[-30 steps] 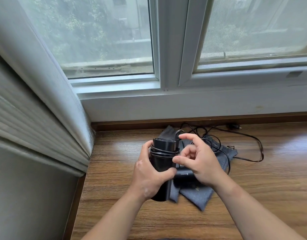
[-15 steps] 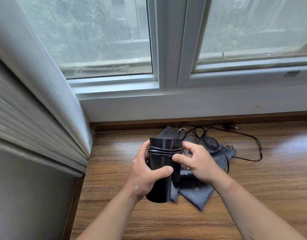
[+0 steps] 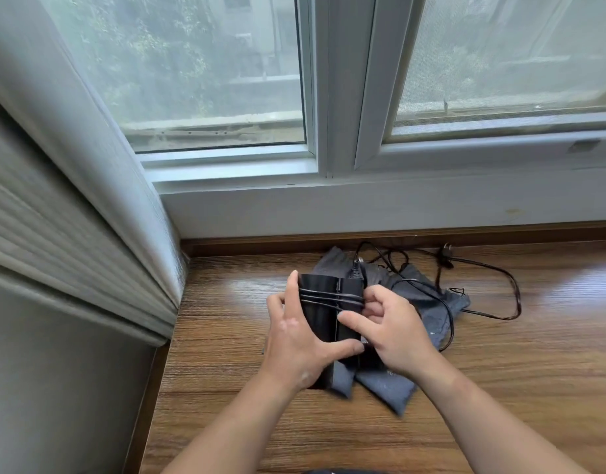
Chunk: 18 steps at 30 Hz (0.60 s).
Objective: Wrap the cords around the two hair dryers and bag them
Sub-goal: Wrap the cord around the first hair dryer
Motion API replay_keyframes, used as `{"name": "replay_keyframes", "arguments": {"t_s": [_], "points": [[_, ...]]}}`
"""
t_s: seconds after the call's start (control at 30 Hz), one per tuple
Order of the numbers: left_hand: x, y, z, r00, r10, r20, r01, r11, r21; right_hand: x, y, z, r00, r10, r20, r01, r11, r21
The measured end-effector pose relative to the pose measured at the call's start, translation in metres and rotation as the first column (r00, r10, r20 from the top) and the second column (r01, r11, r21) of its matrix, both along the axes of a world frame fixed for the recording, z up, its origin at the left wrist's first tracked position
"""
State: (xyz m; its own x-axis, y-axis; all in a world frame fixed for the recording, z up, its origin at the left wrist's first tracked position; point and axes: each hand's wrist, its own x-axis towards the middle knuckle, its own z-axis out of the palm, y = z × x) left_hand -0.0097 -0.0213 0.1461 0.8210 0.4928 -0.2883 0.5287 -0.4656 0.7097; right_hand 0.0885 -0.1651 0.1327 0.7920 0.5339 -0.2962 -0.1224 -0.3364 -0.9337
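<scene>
We hold the hair dryer over the wooden sill, toward its back left corner, with our left hand on the dryer's left side and our right hand on its right side. The cord lies across its upper part. Behind and under it, a bag lies on the sill. To the right, a loose cord loops, with its plug at the back edge. A curtain hangs at the left edge.

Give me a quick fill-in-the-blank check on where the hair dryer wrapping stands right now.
The left hand grips a hair dryer coloured ____. The right hand holds the cord wound ____ that dryer. Beneath them lies a cloth bag coloured ____. A loose cord trails across the ____ sill.
Missing words: black; around; grey; wooden.
</scene>
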Motion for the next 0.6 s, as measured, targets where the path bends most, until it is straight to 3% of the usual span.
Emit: {"name": "replay_keyframes", "arguments": {"t_s": [0.1,0.23,0.33,0.47,0.6], "points": [[0.002,0.011,0.002,0.999,-0.033,-0.022,0.032,0.999,-0.044,0.002,-0.007,0.006,0.999,0.052,0.004,-0.052,0.997,0.053],[0.003,0.004,0.001,0.999,-0.017,0.052,0.02,0.997,-0.069,-0.006,0.001,0.01,0.977,-0.134,0.164,0.13,0.991,0.031],[0.003,-0.007,0.001,0.996,-0.003,0.089,0.011,0.995,-0.095,-0.016,0.009,0.013,0.966,-0.191,0.175,0.187,0.981,0.041],[0.002,0.0,0.002,0.994,0.002,0.107,0.006,0.997,-0.079,-0.008,0.004,0.013,0.994,-0.072,0.081,0.064,0.992,0.106],[-0.003,0.01,0.005,0.991,-0.035,0.126,0.055,0.986,-0.157,0.009,-0.007,0.014,0.994,0.098,0.042,-0.104,0.973,0.205]]}}
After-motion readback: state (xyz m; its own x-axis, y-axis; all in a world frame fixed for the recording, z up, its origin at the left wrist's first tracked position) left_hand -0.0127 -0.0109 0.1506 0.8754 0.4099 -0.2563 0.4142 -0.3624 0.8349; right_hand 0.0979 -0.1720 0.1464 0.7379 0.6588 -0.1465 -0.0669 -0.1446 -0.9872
